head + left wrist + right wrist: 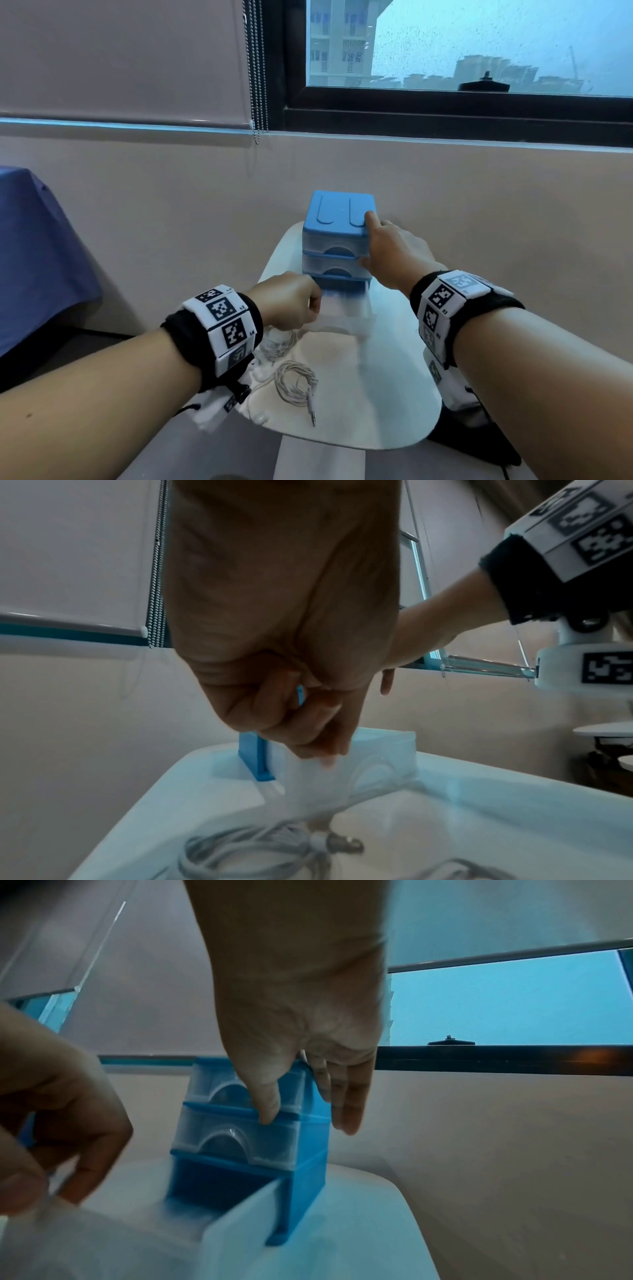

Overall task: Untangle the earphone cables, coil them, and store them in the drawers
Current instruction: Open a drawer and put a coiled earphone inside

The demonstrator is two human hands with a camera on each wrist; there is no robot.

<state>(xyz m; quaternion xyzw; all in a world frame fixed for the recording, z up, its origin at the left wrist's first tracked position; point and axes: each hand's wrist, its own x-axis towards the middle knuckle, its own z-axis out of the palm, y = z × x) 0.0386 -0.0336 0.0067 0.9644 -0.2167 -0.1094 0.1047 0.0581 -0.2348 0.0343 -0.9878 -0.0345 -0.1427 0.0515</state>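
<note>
Head view: both forearms reach forward over a small white table [394, 394]. The left hand [291, 301] is curled, knuckles up, its fingers pinched on the front of the clear bottom drawer [346, 308], which stands pulled out of the blue drawer unit [337, 240] and looks blurred. The right hand [394, 253] lies against the unit's right side: the index finger stretches onto the top edge, the thumb touches the front at the middle drawer. A coiled earphone cable [294, 380] lies on the table near the front edge, plug toward the viewer; a second white bundle [274, 346] lies just under the left wrist, partly hidden.

Left wrist view: the left hand [284, 647] hangs down, fingers [308, 723] folded tight with the tips on the drawer's front wall [329, 777]. A grey coil [246, 853] lies on the table below, out of focus.

Right wrist view: the right hand [301, 1020] points down with fingers straight and slightly spread; the thumb tip rests on the ledge above the middle drawer [236, 1139], the other fingers run down the unit's right wall [311, 1164]. The bottom slot gapes dark, the drawer [236, 1226] drawn toward the camera. The left hand [51, 1110] is at the left edge, curled.
</note>
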